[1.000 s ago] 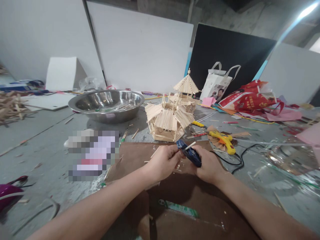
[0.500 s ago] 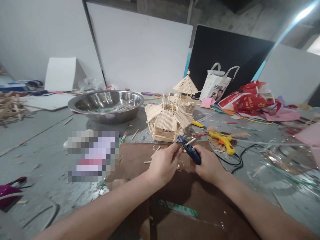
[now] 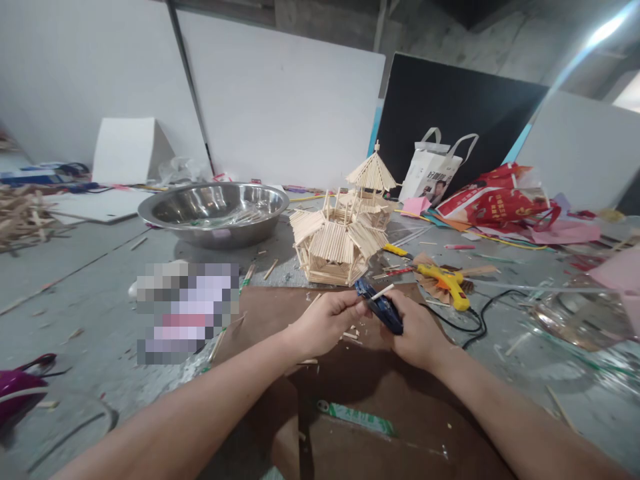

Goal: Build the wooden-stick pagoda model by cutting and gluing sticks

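Two hands meet at the cutter (image 3: 389,317), the right hand (image 3: 421,337) clamped around it, the left hand (image 3: 317,327) apparently pinching the stick (image 3: 384,292) across it, with bits (image 3: 351,335), likely offcuts, on the paper (image 3: 400,393) near the model (image 3: 334,243).

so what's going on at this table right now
The person's right hand grips a dark blue hand tool, with a thin pale wooden stick lying across it. The left hand is at the tool's other end, fingers pinched together. Both are over a brown sheet, just in front of a pavilion-like model of pale wooden sticks. A yellow glue gun lies off to the right.
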The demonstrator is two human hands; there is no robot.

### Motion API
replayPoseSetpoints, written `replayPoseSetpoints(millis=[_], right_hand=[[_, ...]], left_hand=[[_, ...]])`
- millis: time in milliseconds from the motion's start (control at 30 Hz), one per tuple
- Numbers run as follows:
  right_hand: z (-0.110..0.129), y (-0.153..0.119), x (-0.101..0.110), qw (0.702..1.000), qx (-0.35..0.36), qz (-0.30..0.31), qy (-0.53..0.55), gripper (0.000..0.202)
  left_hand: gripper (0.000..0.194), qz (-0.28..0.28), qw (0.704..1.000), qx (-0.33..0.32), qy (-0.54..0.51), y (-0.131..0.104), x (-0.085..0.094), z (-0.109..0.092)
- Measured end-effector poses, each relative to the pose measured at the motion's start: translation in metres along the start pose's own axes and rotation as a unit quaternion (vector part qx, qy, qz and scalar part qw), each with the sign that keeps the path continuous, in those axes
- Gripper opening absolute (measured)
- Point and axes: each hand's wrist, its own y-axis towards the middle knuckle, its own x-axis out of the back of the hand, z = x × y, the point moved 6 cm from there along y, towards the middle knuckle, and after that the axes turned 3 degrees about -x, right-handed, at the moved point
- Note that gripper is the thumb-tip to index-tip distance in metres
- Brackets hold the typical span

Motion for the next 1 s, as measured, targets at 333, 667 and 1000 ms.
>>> replayPoseSetpoints(millis=[333,667,1000], right_hand=[[0.006,-0.003,0.001,0.999,0.037,-0.001,-0.022,0.024],[0.001,-0.001,0.0,0.999,-0.007,0.032,-0.024,0.018],[-0.003,-0.001,-0.001,0.999,-0.045,-0.01,-0.029,0.028]], left_hand=[[0.022,0.121,0.93,0.176,-0.298,-0.011,-0.012,0.019],[0.023,0.058,0.988,0.099,-0.103,-0.004,-0.005,0.006],[0.026,-0.112,0.965,-0.029,0.237,-0.003,0.005,-0.001]])
